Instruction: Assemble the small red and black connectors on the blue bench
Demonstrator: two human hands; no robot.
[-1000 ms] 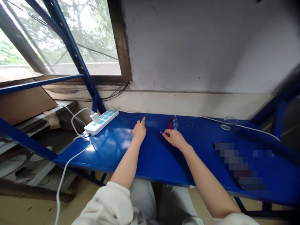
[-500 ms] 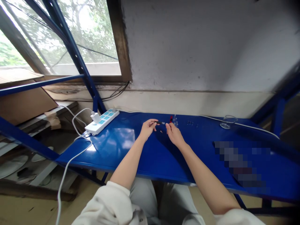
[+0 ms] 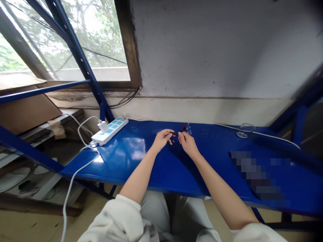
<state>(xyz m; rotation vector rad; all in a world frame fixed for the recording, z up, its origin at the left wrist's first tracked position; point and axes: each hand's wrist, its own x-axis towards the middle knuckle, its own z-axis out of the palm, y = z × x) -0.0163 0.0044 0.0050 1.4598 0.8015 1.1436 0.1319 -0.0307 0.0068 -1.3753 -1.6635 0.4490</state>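
Between my two hands, just above the blue tabletop, is a thin dark rod, too small to name more exactly. The fingertips of my left hand pinch its left part. My right hand has thumb and fingers closed at its right end, which they hide. A small light pointed piece shows just below the rod. Close behind my right hand are a small red and black item and several small clear pieces.
A white power strip with a plugged-in charger lies at the left, its cable hanging over the edge. Tiny parts lie right of my hands. A round clear container stands back right; a pixelated dark object lies front right.
The rod's clear end, visible between my hands before, is now hidden at my right fingers. My left hand has shifted slightly to the right, so the hands are closer together.
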